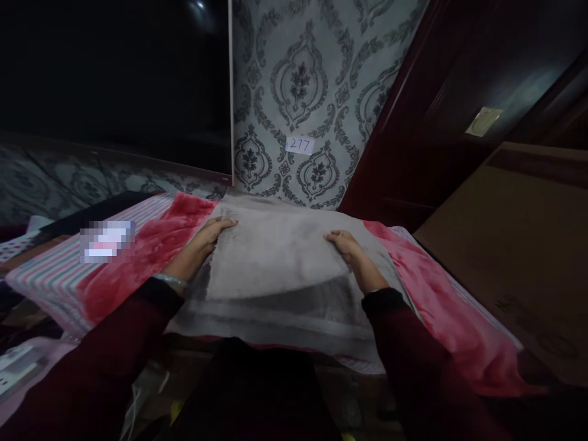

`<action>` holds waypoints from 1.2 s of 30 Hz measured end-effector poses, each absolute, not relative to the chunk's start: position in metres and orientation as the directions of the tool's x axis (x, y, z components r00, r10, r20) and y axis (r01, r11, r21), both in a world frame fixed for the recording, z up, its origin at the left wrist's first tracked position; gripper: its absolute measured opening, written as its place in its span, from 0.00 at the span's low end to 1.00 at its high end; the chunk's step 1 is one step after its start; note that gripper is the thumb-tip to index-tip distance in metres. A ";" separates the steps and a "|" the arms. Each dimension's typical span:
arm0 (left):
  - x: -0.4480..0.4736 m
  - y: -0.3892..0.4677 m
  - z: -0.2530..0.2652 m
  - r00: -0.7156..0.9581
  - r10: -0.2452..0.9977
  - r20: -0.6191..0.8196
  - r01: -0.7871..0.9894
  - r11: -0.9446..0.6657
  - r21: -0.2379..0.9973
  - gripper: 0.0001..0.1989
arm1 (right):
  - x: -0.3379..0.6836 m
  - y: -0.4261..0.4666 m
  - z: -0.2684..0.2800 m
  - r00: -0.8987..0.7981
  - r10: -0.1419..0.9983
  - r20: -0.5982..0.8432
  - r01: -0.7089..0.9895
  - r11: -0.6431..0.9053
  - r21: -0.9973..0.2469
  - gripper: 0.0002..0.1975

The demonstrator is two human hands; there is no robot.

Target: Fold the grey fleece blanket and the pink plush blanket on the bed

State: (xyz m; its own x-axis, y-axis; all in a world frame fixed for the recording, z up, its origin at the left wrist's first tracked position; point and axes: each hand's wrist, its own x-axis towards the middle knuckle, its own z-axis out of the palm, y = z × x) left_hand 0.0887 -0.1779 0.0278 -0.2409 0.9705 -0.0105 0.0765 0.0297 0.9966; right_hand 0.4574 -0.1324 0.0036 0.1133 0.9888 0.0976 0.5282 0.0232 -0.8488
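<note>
I see the left hand [219, 230] and right hand [343, 244], each with a narrow grip, holding a pale cloth [280, 251] by opposite sides. It is over grey fabric [271, 320] spread across a red blanket [147, 269].

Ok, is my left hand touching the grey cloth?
Touching. The head view shows your left hand gripping the grey cloth at its left edge, thumb on top.
</note>
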 end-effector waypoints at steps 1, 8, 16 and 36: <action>0.091 -0.188 0.028 -0.219 0.976 -0.015 0.009 0.017 1.000 0.19 | 0.460 -0.124 0.016 0.100 0.989 0.106 0.546 0.034 -0.837 0.21; 0.141 -0.286 -0.052 0.026 0.946 -0.322 -0.361 0.309 0.880 0.25 | 0.441 -0.084 0.042 0.046 0.980 0.192 0.788 0.083 -0.610 0.24; 0.138 -0.306 -0.055 0.449 0.844 -0.293 0.063 0.298 0.953 0.21 | 0.394 -0.118 -0.040 -0.097 0.988 0.117 0.905 0.137 -0.404 0.27; 0.195 -0.231 -0.097 0.471 0.865 0.174 0.861 -0.493 0.121 0.32 | 0.408 -0.074 -0.081 -0.269 0.963 0.006 0.953 0.267 -0.141 0.30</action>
State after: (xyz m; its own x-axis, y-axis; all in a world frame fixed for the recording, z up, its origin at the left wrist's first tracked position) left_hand 0.1946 -0.2306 -0.0967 0.4709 0.8648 0.1743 0.8614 -0.4933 0.1208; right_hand 0.4082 -0.0745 -0.0808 -0.2687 0.9632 0.0062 0.9534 0.2669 -0.1408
